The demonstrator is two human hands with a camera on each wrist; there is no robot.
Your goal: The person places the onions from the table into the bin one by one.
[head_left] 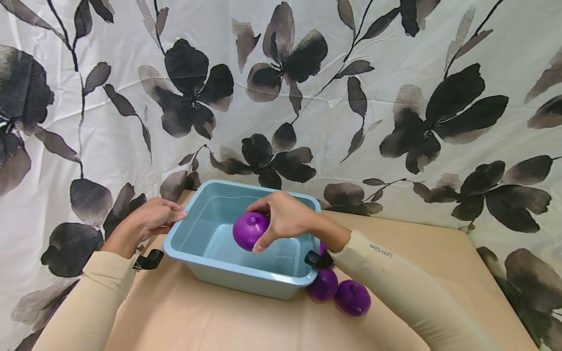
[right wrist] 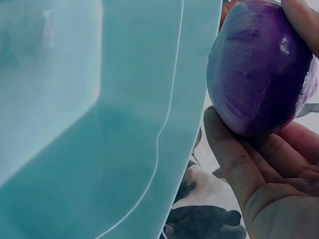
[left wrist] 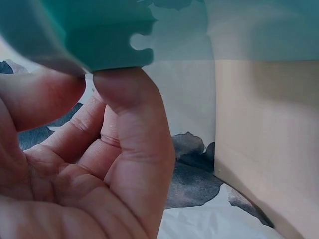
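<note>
A light blue plastic tub [head_left: 237, 265] stands on the table with its open top facing up. My left hand [head_left: 151, 219] pinches the tub's left rim between thumb and forefinger, and the left wrist view shows that rim [left wrist: 112, 62] between the two. Over the tub's inside, my right hand [head_left: 287, 217] holds a glossy purple onion [head_left: 250, 231] with a small nub on top. In the right wrist view, thumb and fingers curl round the onion [right wrist: 259, 69]. The tub floor visible around it is bare.
Just right of the tub's near corner, two more purple onions [head_left: 353, 297] lie on the tan tabletop [head_left: 417, 243]. Part of another purple one [head_left: 323, 247] peeks out behind the right wrist. A floral cloth [head_left: 333, 122] hangs behind the table.
</note>
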